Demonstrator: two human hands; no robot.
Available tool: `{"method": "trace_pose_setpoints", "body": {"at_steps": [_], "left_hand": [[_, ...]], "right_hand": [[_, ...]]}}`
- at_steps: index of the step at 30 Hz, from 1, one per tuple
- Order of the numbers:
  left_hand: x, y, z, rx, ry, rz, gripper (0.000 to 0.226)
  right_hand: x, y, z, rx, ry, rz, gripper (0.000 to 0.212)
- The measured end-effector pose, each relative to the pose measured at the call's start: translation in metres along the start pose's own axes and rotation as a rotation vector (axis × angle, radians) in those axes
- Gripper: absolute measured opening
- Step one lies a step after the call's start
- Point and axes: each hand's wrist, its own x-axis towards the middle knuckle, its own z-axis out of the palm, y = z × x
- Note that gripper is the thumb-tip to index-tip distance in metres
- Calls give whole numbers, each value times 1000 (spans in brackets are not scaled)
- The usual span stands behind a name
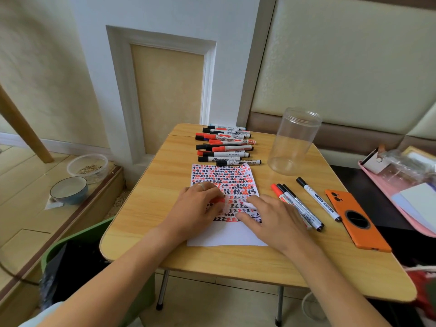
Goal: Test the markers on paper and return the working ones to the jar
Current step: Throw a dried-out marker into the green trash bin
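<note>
Wood-grain tabletop [236,263], rounded at the corners, and both hands are down on the paper [227,237] in the middle of it. That sheet is packed with red and black test marks over its upper part, with a blank white strip along its near edge. Left hand [195,208] has its fingers curled round a red cap [218,200], a ring showing on one finger. Right hand [271,215] pinches a white marker barrel [247,205] low over the paper, fingers bent; the tip itself is too small to make out.

Far side of the sheet, a pile of markers [225,145] runs back almost to the table's far edge, the nearest one touching the paper's top edge. Clear jar [295,141] stands upright at the back right, mouth open, apart from everything else. Just right of the right hand, three markers lie side by side [297,206], a fourth [317,198] a little beyond them, then an orange phone [356,220] close to the right edge. Bare wood lies open along the left side and the near edge.
</note>
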Motion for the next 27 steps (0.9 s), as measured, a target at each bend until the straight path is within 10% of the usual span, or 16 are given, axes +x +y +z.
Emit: {"method": "trace_pose_setpoints", "body": {"at_steps": [10,15,21,27], "left_hand": [[7,-19,-18,163,-108,-78,39],[4,-25,-21,176,-255,-80,58],[1,-28,-21,209,-232,-101,71],[0,-29,-20,204,-249,-147,78]], "right_hand": [[6,20,-6,123,68,99,41],[4,8,-14,759,206,99,31],[5,-19,-9,1768,-46,324,35],[8,-33,-1,1622,-86,206,26]]}}
